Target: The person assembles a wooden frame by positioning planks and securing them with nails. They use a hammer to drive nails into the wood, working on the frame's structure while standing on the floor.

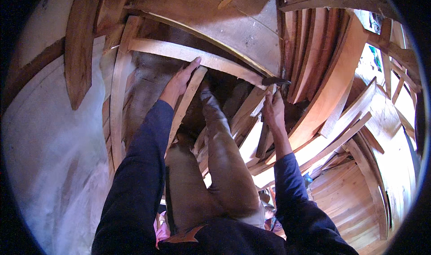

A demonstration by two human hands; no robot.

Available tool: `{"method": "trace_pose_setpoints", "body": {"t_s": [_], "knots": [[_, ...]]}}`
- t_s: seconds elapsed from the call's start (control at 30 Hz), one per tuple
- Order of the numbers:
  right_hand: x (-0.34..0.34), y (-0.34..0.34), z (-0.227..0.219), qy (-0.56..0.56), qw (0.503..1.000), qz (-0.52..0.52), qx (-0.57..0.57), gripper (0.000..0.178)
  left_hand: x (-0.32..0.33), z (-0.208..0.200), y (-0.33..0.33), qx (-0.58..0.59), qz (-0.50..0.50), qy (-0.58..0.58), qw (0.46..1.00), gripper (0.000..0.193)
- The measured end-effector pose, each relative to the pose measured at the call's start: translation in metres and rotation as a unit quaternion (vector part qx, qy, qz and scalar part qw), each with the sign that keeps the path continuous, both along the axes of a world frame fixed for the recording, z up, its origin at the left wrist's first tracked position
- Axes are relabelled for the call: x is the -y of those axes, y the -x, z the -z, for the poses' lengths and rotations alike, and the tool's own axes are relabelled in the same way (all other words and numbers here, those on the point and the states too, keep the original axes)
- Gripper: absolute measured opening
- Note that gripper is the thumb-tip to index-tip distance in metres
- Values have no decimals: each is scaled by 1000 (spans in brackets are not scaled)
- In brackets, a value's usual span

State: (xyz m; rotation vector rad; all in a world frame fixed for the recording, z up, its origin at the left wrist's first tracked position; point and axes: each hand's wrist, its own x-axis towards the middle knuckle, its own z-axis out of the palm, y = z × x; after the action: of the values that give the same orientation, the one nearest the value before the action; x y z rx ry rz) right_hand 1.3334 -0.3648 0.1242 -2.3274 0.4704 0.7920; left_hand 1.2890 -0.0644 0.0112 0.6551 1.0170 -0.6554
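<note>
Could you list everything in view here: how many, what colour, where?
Wooden crosspiece: 1, pale brown, upper centre
Hammer: 1, dark-headed, by the crosspiece's right end
Wooden strut: 1, light brown, below the crosspiece
Curved wooden ribs: several, reddish-brown, upper right
Wooden panel: 1, greyish-brown, top centre
Other timbers: many, brown, all around
Smooth surface: 1, whitish, left
Planked surface: 1, light brown, lower right
Unclear item: 1, pink, bottom, left of centre
Trouser legs: 2, tan, lower centre
Sleeves: 2, dark blue, either side
Left hand: 1, bare, touching the crosspiece
Right hand: 1, bare, holding the hammer
</note>
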Motion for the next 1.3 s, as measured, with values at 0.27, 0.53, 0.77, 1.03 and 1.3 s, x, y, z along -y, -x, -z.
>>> {"method": "trace_pose_setpoints", "body": {"t_s": [0.27, 0.53, 0.77, 1.03, 1.3], "knots": [[-11, -5, -15, 14, 999, -32, -6, 33, -3, 11, 1, 16, 30, -8, 999, 76], [-8, 32, -36, -23, 964, -247, -101, 29, -2, 12, 12, -28, 32, 6, 999, 62], [-43, 57, 53, -240, 880, 188, -365, 15, 6, 2, 4, 46, -4, -80, 996, 57], [-49, 86, 137, -194, 872, 363, -264, 18, 0, 7, 6, 37, 60, -85, 994, 56], [-46, 76, 157, -220, 899, 366, -100, 18, -4, 10, 4, 34, 104, -76, 991, 54]]}}
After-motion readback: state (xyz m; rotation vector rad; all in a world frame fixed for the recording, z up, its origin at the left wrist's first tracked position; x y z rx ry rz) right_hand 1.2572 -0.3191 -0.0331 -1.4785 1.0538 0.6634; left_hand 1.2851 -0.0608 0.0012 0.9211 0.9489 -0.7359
